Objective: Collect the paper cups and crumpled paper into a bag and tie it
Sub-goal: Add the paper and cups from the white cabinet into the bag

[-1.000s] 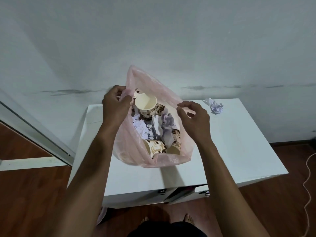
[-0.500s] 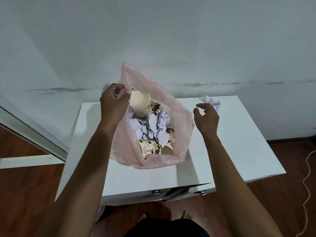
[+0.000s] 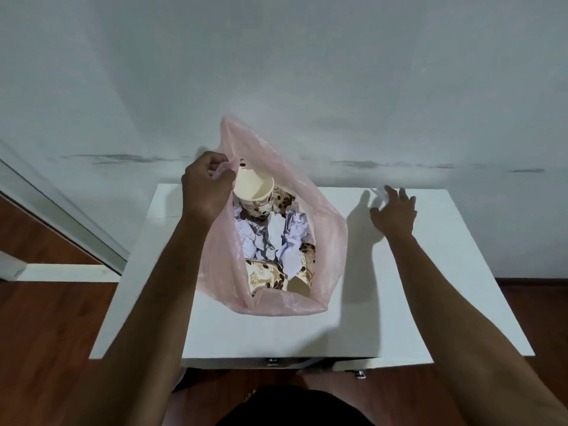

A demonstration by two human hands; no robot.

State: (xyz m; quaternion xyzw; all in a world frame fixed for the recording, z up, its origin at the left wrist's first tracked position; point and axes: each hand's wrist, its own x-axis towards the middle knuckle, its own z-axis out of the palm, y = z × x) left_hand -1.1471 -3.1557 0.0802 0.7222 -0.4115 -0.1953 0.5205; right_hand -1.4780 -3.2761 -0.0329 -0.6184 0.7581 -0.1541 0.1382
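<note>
Pale wall (image 3: 307,72) across the whole background, marked by a dark horizontal scuff line just above table height. Dark wooden floor (image 3: 46,333) at lower left and right. White table (image 3: 430,287) set against the wall, with metal fittings visible under its near edge.

Pink translucent plastic bag (image 3: 325,241) standing on the table, left of centre, mouth wide and facing up; far side of the bag raised to a peak against the wall. Inside: paper cups (image 3: 264,276) printed with coffee beans and lettering, lying at the near end and along the right side; one cream-coloured cup (image 3: 253,187) tilted at the far end, mouth toward the camera, just beside the left hand. Crumpled paper (image 3: 276,235), white to pale lilac, packed between the cups in the middle of the bag.

Left hand (image 3: 206,186) at the bag's left rim, fingers and thumb curled, pinching the plastic edge and holding it up. Left forearm lying along the bag's left side.

Right hand (image 3: 395,212) over the table's far right area, well apart from the bag, fingers straight and spread wide, holding nothing. A small scrap of white paper (image 3: 379,192) just beyond the fingertips, mostly hidden by the hand; contact cannot be determined.
</note>
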